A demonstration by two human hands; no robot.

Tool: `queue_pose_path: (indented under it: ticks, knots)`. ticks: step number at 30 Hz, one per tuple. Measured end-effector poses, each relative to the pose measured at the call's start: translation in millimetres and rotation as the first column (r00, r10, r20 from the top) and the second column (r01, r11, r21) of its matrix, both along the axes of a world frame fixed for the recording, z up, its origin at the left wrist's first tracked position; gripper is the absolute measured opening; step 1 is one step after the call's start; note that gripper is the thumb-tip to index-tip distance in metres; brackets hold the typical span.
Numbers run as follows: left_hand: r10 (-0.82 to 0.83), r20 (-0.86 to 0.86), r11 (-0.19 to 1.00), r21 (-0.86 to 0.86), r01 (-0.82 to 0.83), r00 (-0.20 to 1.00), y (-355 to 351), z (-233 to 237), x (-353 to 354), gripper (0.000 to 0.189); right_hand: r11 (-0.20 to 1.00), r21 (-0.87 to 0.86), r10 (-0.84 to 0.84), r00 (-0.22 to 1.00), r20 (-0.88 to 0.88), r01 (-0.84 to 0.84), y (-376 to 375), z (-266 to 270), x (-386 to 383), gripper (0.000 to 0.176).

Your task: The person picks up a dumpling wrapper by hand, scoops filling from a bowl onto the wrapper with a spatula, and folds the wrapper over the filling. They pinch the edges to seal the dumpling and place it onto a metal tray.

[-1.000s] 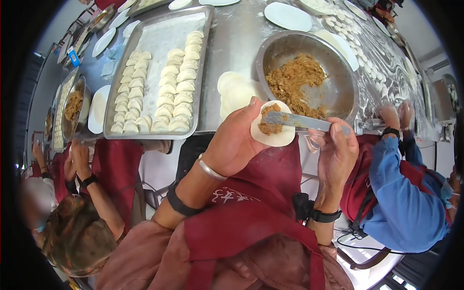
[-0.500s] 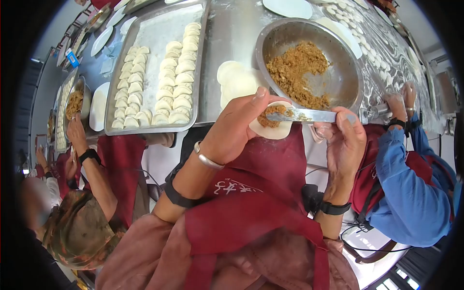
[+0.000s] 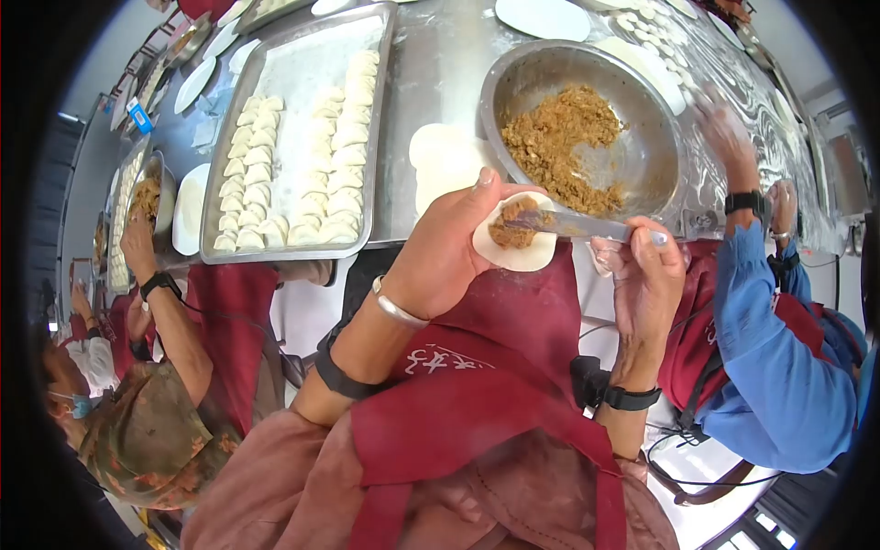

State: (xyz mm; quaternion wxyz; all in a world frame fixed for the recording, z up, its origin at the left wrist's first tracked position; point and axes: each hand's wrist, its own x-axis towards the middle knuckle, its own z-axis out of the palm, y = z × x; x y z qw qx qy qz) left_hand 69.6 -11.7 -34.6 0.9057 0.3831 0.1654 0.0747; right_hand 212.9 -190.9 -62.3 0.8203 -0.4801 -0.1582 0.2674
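In my left hand (image 3: 446, 240) lies a round dough wrapper (image 3: 527, 257), held at its left side, with brown filling (image 3: 513, 226) on its middle. My right hand (image 3: 649, 270) grips a flat metal spatula (image 3: 587, 225), whose tip rests on that filling. Just beyond my hands stands a steel bowl (image 3: 655, 151) with more filling (image 3: 561, 137) in it. A stack of flat wrappers (image 3: 445, 160) lies on the table left of the bowl. Further left, a metal tray (image 3: 368, 206) bears rows of folded dumplings (image 3: 257, 172).
Beside me on the right, a co-worker's hand (image 3: 727, 133) is over the floured table near dough pieces (image 3: 655, 41). To the left, another person's hand (image 3: 139, 246) is at a bowl of filling. White plates (image 3: 544, 16) stand at the back and left.
The spatula has tilted and its tip presses into the filling, which looks flatter on the wrapper. The right-hand co-worker's hand has moved up and forward over the table.
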Motion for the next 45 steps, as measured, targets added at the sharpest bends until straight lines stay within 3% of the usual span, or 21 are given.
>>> queue_pose_path:
  ticks: [2,4,8,11,15,16,20,22,24,25,26,27,28,29,30,32,34,36,40,43,45]
  knots:
    - [-0.013,-0.027,0.998,0.060,0.015,1.000,0.8,1.4,-0.8,0.065,1.000,-0.008,0.017,0.999,-0.052,-0.017,0.0,-1.0,1.4,0.023]
    - [-0.038,-0.061,0.912,0.405,0.060,0.997,4.7,1.0,-2.3,0.065,1.000,-0.015,0.011,0.998,-0.066,-0.012,-1.5,-0.7,0.5,0.023]
    - [-0.087,-0.093,0.792,0.597,0.126,0.992,8.2,4.1,-3.4,0.067,0.999,-0.001,0.054,0.998,-0.017,-0.054,-4.3,-5.0,8.1,0.023]
    - [-0.096,-0.132,0.849,0.507,0.150,0.987,6.2,7.2,-0.3,0.068,0.996,0.046,0.077,0.995,0.068,-0.081,-4.9,-3.0,8.6,0.023]
    - [-0.086,-0.095,0.979,0.176,0.101,0.992,0.1,7.4,6.8,0.068,0.990,0.095,0.096,0.991,0.091,-0.104,-10.6,-11.8,10.9,0.023]
    - [-0.081,-0.086,0.994,0.062,0.086,0.993,-0.3,5.8,7.9,0.068,0.989,0.117,0.090,0.996,0.020,-0.092,-12.1,-14.7,10.3,0.023]
    - [-0.055,-0.043,0.998,-0.036,0.053,0.998,-0.8,-5.8,10.1,0.068,0.964,0.265,0.024,0.994,-0.110,0.006,-12.2,-10.4,13.9,0.024]
    - [-0.015,-0.097,0.997,-0.081,0.007,0.995,0.5,-7.3,9.4,0.068,0.948,0.316,-0.016,0.999,-0.047,0.030,-8.8,-0.9,18.4,0.025]
    - [0.002,-0.086,0.995,-0.095,-0.010,0.996,0.9,-7.3,10.2,0.067,0.942,0.140,-0.327,0.926,0.186,0.305,-1.6,11.5,20.9,0.022]
    - [0.022,-0.080,0.993,-0.112,-0.031,0.997,0.5,-6.6,10.2,0.065,0.927,-0.009,-0.341,0.851,0.399,0.375,3.1,12.9,23.9,0.015]
    - [0.016,-0.076,0.993,-0.113,-0.025,0.997,-0.2,-5.7,9.7,0.065,0.925,-0.008,-0.346,0.848,0.402,0.381,1.5,11.4,25.1,0.015]
    - [0.041,-0.075,0.991,-0.127,-0.050,0.996,-0.7,-4.5,9.6,0.064,0.878,-0.166,-0.211,0.674,0.708,0.449,0.1,8.7,26.7,0.012]
    - [0.063,-0.071,0.987,-0.141,-0.073,0.995,-0.2,-3.5,10.9,0.063,0.783,-0.278,0.009,0.437,0.900,0.557,-0.7,9.1,28.9,0.010]
    - [0.058,-0.059,0.988,-0.142,-0.066,0.997,1.5,-2.6,12.5,0.063,0.780,-0.293,-0.098,0.570,0.816,0.554,-2.5,10.0,22.4,0.011]
    - [0.068,-0.045,0.987,-0.144,-0.074,0.997,1.7,-2.2,11.1,0.061,0.777,-0.296,-0.092,0.566,0.819,0.555,-3.2,10.9,21.7,0.011]
    - [0.078,-0.037,0.986,-0.148,-0.083,0.996,-0.2,-2.2,10.2,0.060,0.830,-0.224,-0.091,0.521,0.848,0.511,-4.2,10.6,18.0,0.009]
    - [0.096,-0.056,0.980,-0.172,-0.105,0.994,-1.0,-1.1,11.9,0.060,0.825,-0.309,0.012,0.532,0.846,0.474,1.4,10.4,12.4,0.009]
    - [0.102,-0.064,0.975,-0.189,-0.112,0.993,-3.5,1.5,14.7,0.059,0.819,-0.282,0.139,0.303,0.943,0.500,10.2,-4.2,13.0,0.012]
    - [0.045,-0.017,0.978,-0.201,-0.048,0.999,-5.3,6.1,17.7,0.059,0.786,-0.417,0.277,0.344,0.897,0.456,10.2,3.2,6.8,0.022]
    - [0.056,-0.005,0.968,-0.246,-0.056,0.998,-6.5,9.4,16.3,0.060,0.799,-0.396,0.208,0.410,0.888,0.453,8.9,27.9,-11.7,0.035]
    - [0.036,0.019,0.961,-0.275,-0.029,0.999,-6.4,11.1,13.8,0.060,0.815,-0.371,0.221,0.353,0.909,0.446,8.2,33.0,-19.2,0.039]
